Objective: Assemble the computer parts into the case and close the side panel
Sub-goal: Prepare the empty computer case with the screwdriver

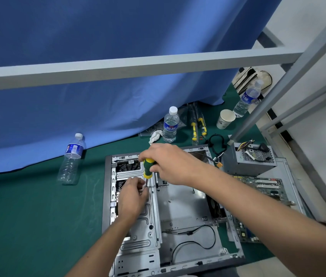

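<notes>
The open computer case (178,206) lies on its side on the green counter (28,216), its side panel off and the bare metal interior facing up. Both hands work over the drive cage (138,226) along the case's left side. The right hand (170,164) reaches in from the right and grips the green-and-yellow handle of a screwdriver (148,168), fingers curled round it, the shaft pointing down at the cage's upper part. The left hand (132,198) rests on the cage just below the screwdriver tip, its fingertips pinched together beside the shaft on something small and pale; what it is cannot be told.

A black cable (194,236) loops across the case floor near its lower edge. Just right of the case stands the grey power supply (250,158), with a motherboard (264,186) lying below it, partly behind the right forearm. Beyond the case's far edge stand a water bottle (170,124), a crumpled tissue (155,135), two yellow-handled tools (198,126) and a paper cup (225,118). An empty bottle (71,158) stands well left of the case, against the blue curtain (98,56).
</notes>
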A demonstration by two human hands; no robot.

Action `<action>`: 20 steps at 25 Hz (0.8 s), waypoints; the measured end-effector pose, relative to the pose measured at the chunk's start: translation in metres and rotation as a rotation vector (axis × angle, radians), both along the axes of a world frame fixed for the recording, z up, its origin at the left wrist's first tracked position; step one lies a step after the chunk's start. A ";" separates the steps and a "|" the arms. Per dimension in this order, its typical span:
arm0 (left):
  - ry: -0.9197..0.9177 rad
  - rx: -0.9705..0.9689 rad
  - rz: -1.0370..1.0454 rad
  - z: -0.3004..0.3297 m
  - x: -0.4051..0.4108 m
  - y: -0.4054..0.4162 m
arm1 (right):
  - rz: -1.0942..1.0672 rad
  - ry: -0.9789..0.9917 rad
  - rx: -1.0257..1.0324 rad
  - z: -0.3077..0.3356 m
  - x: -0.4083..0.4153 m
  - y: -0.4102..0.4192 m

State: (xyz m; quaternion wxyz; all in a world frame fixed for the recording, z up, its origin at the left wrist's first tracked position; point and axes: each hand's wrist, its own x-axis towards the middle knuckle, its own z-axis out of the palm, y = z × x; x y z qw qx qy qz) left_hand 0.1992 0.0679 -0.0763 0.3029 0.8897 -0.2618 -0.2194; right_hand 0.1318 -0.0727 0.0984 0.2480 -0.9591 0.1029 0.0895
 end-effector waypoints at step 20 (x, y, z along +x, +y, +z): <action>-0.335 0.500 -0.701 0.013 0.106 -0.012 | 0.106 0.041 -0.572 -0.002 0.023 0.021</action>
